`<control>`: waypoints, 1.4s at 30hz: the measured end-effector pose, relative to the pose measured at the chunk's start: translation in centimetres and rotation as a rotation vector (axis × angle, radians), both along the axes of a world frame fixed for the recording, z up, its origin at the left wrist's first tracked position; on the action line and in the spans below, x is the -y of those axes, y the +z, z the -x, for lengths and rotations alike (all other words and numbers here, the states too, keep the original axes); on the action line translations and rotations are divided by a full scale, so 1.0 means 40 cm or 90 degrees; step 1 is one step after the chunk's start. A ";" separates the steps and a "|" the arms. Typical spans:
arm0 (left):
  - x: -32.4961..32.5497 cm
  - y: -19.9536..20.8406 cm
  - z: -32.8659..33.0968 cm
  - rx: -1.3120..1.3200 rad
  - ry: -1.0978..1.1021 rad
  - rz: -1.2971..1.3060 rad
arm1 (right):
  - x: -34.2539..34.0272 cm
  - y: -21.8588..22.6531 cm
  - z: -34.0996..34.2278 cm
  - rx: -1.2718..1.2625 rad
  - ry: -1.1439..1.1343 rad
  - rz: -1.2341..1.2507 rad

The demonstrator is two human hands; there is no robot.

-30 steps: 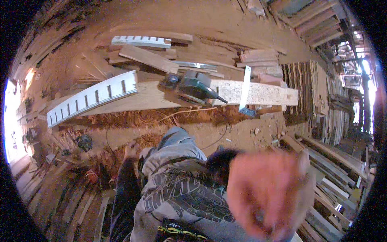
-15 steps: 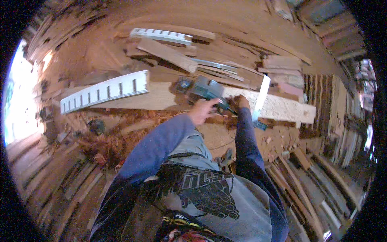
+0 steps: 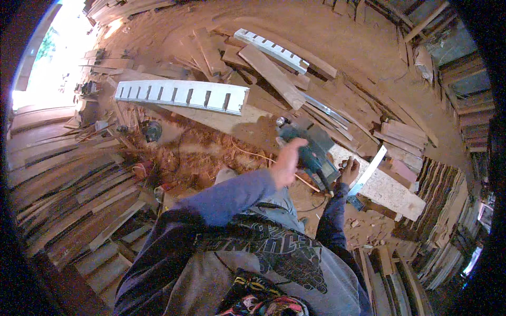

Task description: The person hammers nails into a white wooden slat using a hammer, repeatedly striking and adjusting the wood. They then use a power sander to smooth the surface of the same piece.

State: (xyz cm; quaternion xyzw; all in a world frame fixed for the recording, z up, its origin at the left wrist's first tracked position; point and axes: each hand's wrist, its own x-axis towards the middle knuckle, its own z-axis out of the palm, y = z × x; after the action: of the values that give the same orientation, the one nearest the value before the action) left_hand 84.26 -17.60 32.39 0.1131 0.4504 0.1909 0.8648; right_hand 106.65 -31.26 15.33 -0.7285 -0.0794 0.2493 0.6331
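My left hand (image 3: 286,162) is closed around the handle of a dark teal electric planer (image 3: 312,143), which is tilted over a long pale board (image 3: 253,117). A round knob sits at the planer's far left end. Next to its rear end, my right hand (image 3: 349,171) is held with its fingers curled together over the board; whatever they hold is too small to make out. Just right of that hand, a try square (image 3: 371,169) with a blue stock lies across the board. A white notched strip (image 3: 182,96) rests on the board's left end.
Another notched strip (image 3: 271,50) and loose planks (image 3: 271,76) lie beyond the board. A stack of short boards (image 3: 403,139) stands at the right. An orange cord (image 3: 253,152) runs over the shavings near me. Timber piles (image 3: 68,174) flank me, and a round dark object (image 3: 152,130) sits left.
My view has turned, so the board now slants down to the right. The planer is turned and tilted in my left hand. My right hand's fingers now show, pointing up beside it.
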 end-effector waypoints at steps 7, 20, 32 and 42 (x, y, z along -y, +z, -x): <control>-0.020 -0.053 0.347 0.039 0.105 0.087 | -0.143 0.204 0.258 0.007 0.312 -0.042; 0.092 -0.138 0.462 -0.001 0.058 0.011 | -0.253 0.344 0.410 0.347 0.741 0.064; 0.086 -0.077 0.436 -0.123 -0.029 -0.016 | -0.279 0.347 0.416 0.337 0.723 0.016; 0.088 -0.067 0.407 -0.221 -0.011 0.019 | -0.300 0.370 0.401 0.367 0.711 0.142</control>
State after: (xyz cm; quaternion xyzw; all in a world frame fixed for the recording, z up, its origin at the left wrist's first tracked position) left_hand 68.00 -21.10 29.70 0.1354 0.5947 0.1541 0.7774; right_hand 90.61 -19.27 30.12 -0.6764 -0.5883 0.3425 0.2812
